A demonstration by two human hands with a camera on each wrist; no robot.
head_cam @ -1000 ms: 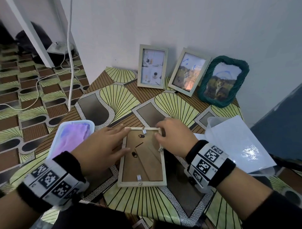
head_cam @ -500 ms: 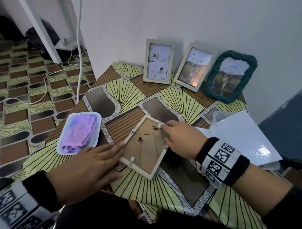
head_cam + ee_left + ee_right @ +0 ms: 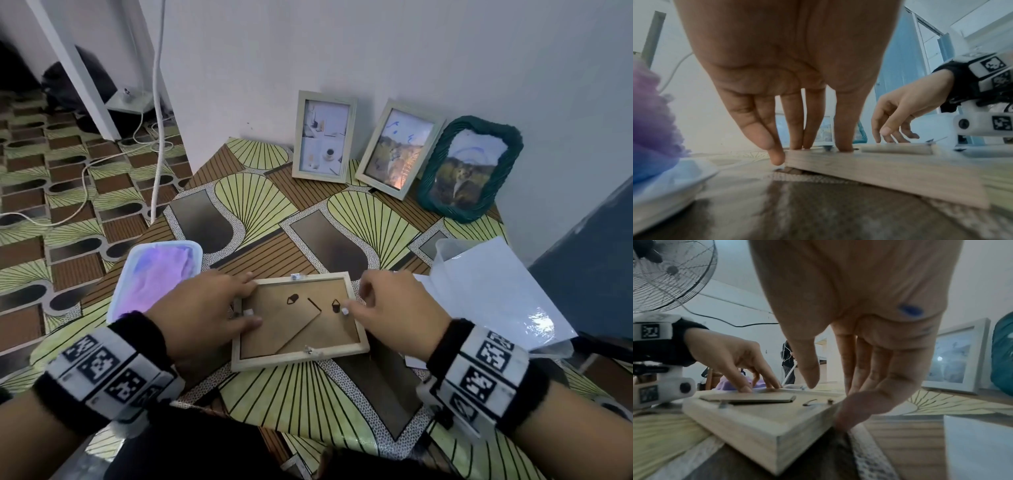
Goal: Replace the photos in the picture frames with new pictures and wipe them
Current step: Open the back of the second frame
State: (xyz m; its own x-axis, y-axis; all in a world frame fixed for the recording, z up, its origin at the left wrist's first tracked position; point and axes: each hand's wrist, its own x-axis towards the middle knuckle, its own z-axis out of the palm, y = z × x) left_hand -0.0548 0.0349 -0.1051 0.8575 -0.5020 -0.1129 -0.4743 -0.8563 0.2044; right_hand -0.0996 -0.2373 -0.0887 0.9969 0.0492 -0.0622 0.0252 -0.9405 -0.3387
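A pale wooden picture frame [image 3: 301, 358] lies face down and lengthwise on the patterned table [image 3: 308, 394], its brown backing board [image 3: 274, 329] up. My left hand [image 3: 251, 298] presses straight fingers [image 3: 777, 155] on the frame's left edge [image 3: 879, 170], with the thumb on the backing. My right hand [image 3: 358, 298] touches the right edge beside a small white tab [image 3: 344, 311]. In the right wrist view its thumb [image 3: 857, 404] leans on the frame's side [image 3: 760, 418] and the index finger hovers. Neither hand grips anything.
A white tray [image 3: 191, 248] with a purple cloth [image 3: 154, 277] sits left of the frame. Three framed pictures [image 3: 323, 135] [image 3: 399, 147] [image 3: 472, 168] lean on the wall. White sheets and a clear sleeve [image 3: 489, 291] lie at the right. The table's left edge drops to a cabled floor.
The frame has turned from upright through a diagonal to lengthwise. My left hand has come back onto its left edge, and my right hand now sits at its right edge.
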